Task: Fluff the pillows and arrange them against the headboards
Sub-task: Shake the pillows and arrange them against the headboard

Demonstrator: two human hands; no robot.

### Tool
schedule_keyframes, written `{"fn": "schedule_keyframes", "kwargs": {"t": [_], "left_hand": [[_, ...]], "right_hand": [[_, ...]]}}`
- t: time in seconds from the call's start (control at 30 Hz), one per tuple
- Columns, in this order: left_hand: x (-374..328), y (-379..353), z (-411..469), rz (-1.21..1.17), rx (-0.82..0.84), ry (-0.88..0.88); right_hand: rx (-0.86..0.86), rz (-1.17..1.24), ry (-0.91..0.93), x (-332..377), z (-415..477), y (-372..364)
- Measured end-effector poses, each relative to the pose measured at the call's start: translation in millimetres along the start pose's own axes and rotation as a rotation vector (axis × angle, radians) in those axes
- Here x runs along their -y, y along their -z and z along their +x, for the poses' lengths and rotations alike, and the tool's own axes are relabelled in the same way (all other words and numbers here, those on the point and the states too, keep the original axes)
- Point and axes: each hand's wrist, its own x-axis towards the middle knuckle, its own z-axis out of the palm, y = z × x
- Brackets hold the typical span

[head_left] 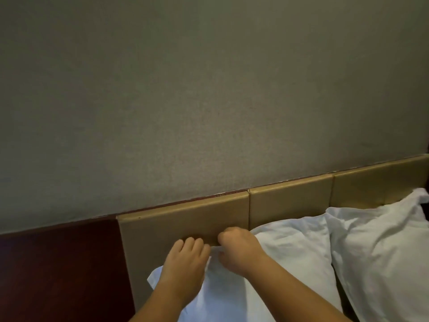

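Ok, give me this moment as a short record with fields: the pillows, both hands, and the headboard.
near pillow: white pillow, top edge against the tan headboard
far pillow: second white pillow, beside it on the right, also at the headboard
left hand: fingers curled on the near pillow's upper left corner
right hand: closed on the same top edge
behind headboard: grey wall
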Motion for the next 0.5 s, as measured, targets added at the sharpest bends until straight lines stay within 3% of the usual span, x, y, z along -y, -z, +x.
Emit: {"fn": "schedule_keyframes", "kwargs": {"t": [0.2,0.3,0.43,0.5], "left_hand": [[12.2,-5.4,-13.5,-0.005,0.175,0.017],[14.8,-8.2,-14.1,-0.084,0.183,0.058],[18.3,-6.6,-14.2,-0.123,-0.046,0.105],[17.7,-1.9,-11.0,-0.089,-0.029,0.097]], "right_hand": [[0.031,-0.066,-0.006,16.8,-0.1,-8.2],[0.005,-0.056,-0.027,17.8,-0.9,-7.2],[-0.028,-0.049,-0.046,16.7,-0.7,-4.6],[-0.021,-0.044,-0.043,15.6,0.4,-3.2]]}}
